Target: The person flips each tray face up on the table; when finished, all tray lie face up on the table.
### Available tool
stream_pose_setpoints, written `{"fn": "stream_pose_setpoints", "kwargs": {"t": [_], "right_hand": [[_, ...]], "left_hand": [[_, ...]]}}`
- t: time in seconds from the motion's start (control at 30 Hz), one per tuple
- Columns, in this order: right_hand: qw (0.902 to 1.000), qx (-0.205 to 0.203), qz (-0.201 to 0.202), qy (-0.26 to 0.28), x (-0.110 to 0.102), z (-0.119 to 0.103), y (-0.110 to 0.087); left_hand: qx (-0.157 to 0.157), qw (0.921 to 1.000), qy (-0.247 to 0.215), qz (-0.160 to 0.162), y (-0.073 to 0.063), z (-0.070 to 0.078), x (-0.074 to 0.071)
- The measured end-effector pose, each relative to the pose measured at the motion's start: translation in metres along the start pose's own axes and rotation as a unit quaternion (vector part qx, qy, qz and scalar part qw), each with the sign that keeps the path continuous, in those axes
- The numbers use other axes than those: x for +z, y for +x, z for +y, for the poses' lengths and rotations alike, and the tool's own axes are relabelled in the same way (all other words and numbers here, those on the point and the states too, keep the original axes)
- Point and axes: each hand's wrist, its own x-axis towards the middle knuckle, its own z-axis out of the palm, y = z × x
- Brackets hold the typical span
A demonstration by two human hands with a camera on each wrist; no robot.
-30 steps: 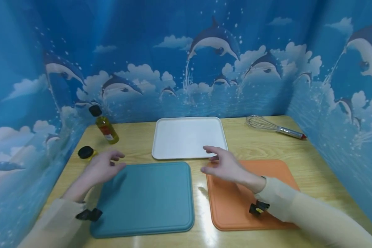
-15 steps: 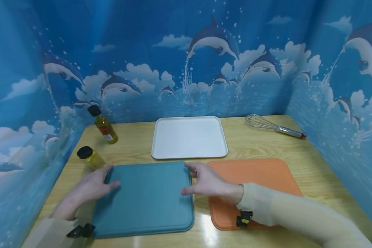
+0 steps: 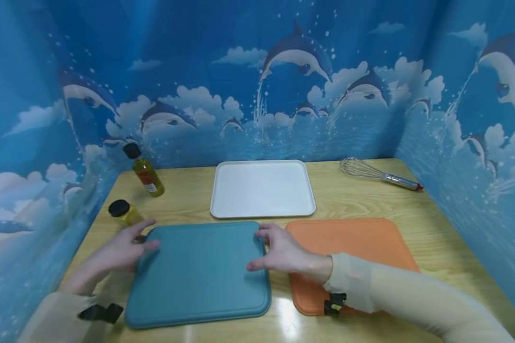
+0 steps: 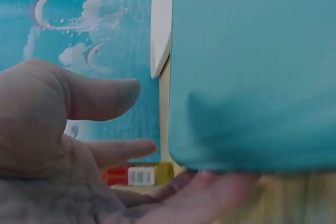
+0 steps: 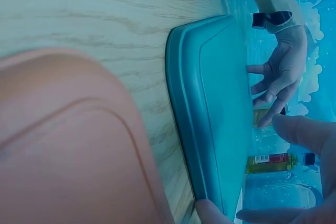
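Observation:
A teal cutting board with rounded corners lies at the front left of the table. My left hand is at its left side. In the left wrist view, fingertips reach the lower edge of the board, and the thumb stands apart from it. Across the board, my right hand spreads at the upper right corner. In the right wrist view a fingertip touches the side of the board, while the thumb is raised over its top. Neither hand is closed around the board.
An orange board lies to the right, partly beneath my right forearm. Behind are a white tray and, at the back right, a whisk. A black-capped jar and an oil bottle stand at the left.
My right hand has moved left from over the orange board to the teal board's right edge. My left hand has come down to the board's left side. The other things stay put.

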Motion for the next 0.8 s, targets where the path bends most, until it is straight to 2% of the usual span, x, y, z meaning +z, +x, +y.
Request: {"fn": "stream_pose_setpoints", "kwargs": {"t": [0.2, 0.4, 0.6, 0.73, 0.8], "right_hand": [[0.9999, 0.006, 0.001, 0.011, -0.001, 0.0, 0.0], [0.9998, 0.004, 0.0, 0.021, -0.003, -0.001, 0.001], [0.9999, 0.002, -0.003, 0.016, -0.005, -0.003, 0.003], [0.9998, 0.0, -0.007, 0.019, -0.004, -0.004, 0.003], [0.9997, 0.0, -0.01, 0.023, -0.003, -0.004, 0.004]], "left_hand": [[0.005, 0.9979, -0.057, -0.031, -0.015, 0.001, -0.026], [0.063, 0.9937, -0.091, -0.016, -0.036, 0.01, -0.05], [0.087, 0.9902, -0.109, 0.005, -0.043, 0.03, -0.063], [0.122, 0.9823, -0.142, 0.007, -0.044, 0.038, -0.065], [0.142, 0.9731, -0.181, -0.004, -0.045, 0.041, -0.066]]}}
